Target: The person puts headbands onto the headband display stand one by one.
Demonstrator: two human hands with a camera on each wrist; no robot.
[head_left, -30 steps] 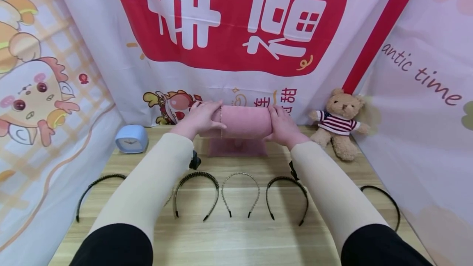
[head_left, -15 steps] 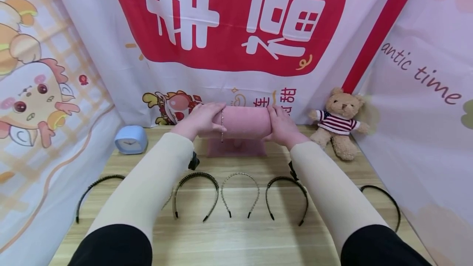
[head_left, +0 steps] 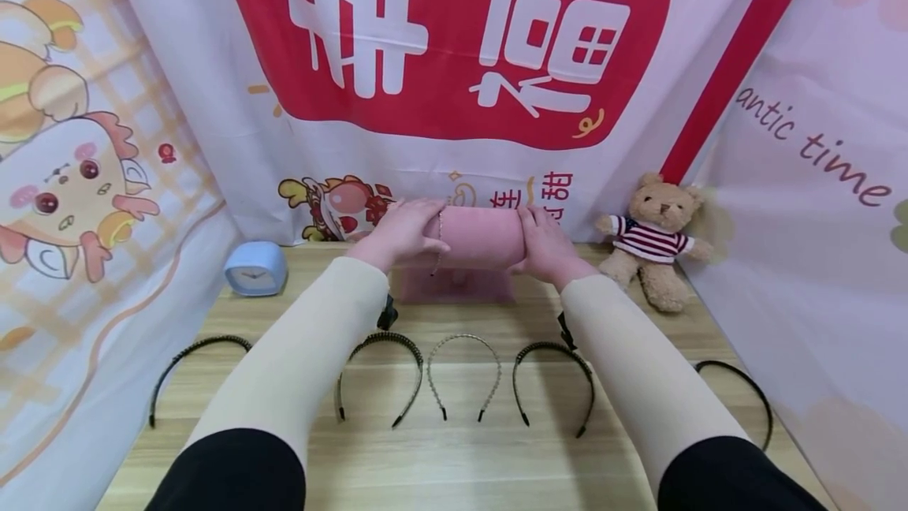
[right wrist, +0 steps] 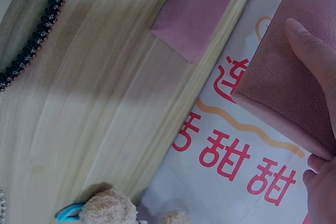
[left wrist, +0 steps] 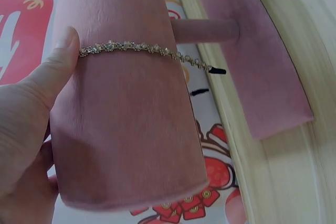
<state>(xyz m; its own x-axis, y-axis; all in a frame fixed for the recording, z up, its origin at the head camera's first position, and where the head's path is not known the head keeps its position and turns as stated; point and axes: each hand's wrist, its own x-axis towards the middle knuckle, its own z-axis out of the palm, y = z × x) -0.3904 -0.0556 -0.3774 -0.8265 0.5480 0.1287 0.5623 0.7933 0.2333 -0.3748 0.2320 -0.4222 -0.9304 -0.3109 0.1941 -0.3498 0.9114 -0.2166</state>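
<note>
A pink velvety display stand (head_left: 489, 236) with a padded roll on a flat base stands at the back of the table. Over the roll, left of its middle, goes a thin beaded headband (left wrist: 126, 46) with black tips hanging free below. My left hand (head_left: 403, 232) curls round the roll's left part, its thumb touching the headband in the left wrist view; its other fingers are mostly hidden behind the roll. At the right end my right hand (head_left: 548, 247) grips the roll, thumb (right wrist: 310, 48) on the front and fingers partly out of sight.
Several headbands lie in a row on the wooden table (head_left: 454, 471), among them a beaded one (head_left: 463, 336) and dark ones (head_left: 556, 345). A blue clock (head_left: 255, 268) sits back left, a teddy bear (head_left: 656, 243) back right. A printed cloth (head_left: 454, 117) hangs behind.
The left hand and the headband on the roll have shifted right along it, toward the roll's middle. The right hand stays at the right end.
</note>
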